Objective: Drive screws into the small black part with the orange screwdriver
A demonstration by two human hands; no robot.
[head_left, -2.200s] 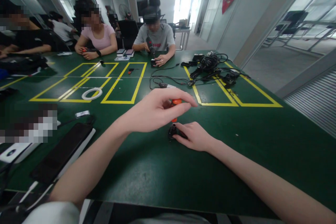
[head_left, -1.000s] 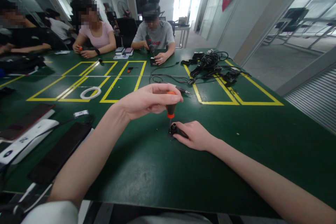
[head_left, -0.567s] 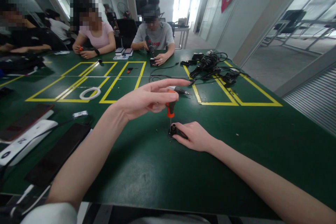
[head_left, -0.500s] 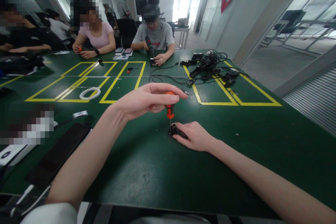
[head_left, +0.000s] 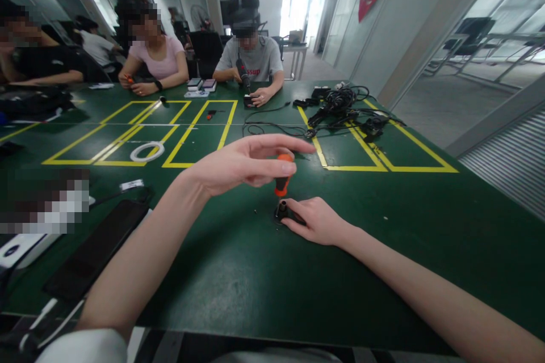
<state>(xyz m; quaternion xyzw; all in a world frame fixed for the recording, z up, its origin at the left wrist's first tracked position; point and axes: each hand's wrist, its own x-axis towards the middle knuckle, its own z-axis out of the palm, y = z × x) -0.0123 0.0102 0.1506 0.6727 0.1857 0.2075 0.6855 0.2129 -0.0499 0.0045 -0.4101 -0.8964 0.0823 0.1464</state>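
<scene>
My left hand (head_left: 255,163) holds an orange and black screwdriver (head_left: 282,184) by its handle, the thumb against it and the index finger stretched out past its top. The screwdriver leans slightly, its shaft pointing down at a small black part (head_left: 281,211) on the green table (head_left: 221,289). Whether its tip touches the part cannot be made out. My right hand (head_left: 315,220) rests on the table and pinches that black part from the right between thumb and fingers. Tiny dark bits lie beside the part.
Tangled black cables (head_left: 336,106) lie at the back right, and a white ring (head_left: 147,151) at the left. A black power bank (head_left: 96,249) sits near left. Across the table, a person in grey (head_left: 255,59) holds a power tool; others sit further left.
My left hand has shifted slightly right with the screwdriver, which is now tilted instead of nearly upright; its index finger reaches out straighter. My right hand stays in place.
</scene>
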